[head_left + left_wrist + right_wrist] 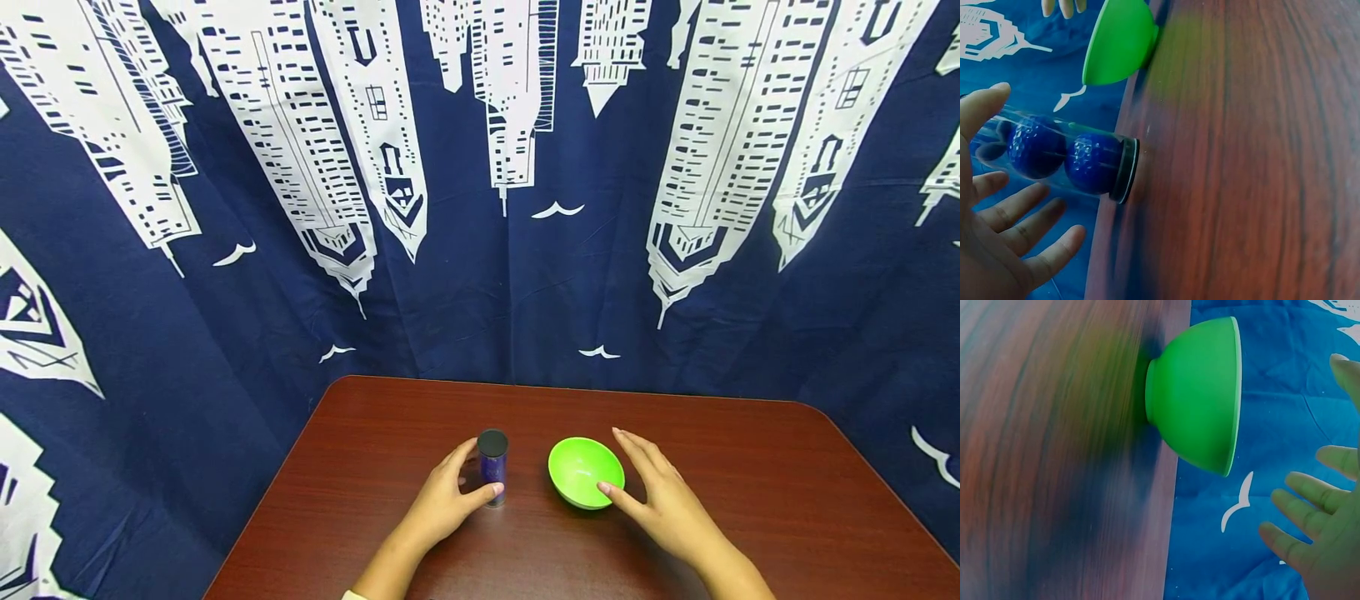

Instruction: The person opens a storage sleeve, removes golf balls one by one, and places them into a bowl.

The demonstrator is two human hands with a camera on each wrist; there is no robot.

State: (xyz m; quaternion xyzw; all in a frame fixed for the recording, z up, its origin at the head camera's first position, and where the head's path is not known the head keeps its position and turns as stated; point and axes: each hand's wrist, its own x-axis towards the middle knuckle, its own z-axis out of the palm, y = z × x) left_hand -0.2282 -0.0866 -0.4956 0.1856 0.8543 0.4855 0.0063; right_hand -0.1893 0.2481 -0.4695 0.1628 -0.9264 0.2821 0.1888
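Observation:
A clear tube (492, 469) with a black lid stands upright on the table. The left wrist view shows dimpled blue balls (1092, 164) inside it, like golf balls. My left hand (444, 502) is beside the tube, thumb on the near side and fingers spread on the far side, not curled round it. To the right of the tube sits a bright green bowl (581, 467), upright on its small foot. Just right of the bowl is my right hand (666, 505), its fingers spread and its thumb overlapping the rim in the head view. The right wrist view shows a gap between fingers and bowl (1197, 397).
The table (750, 467) has a dark red-brown wood surface with rounded far corners. Behind it and at its sides hangs a dark blue cloth (465, 300) printed with white buildings and birds. Tube and bowl stand a short distance apart.

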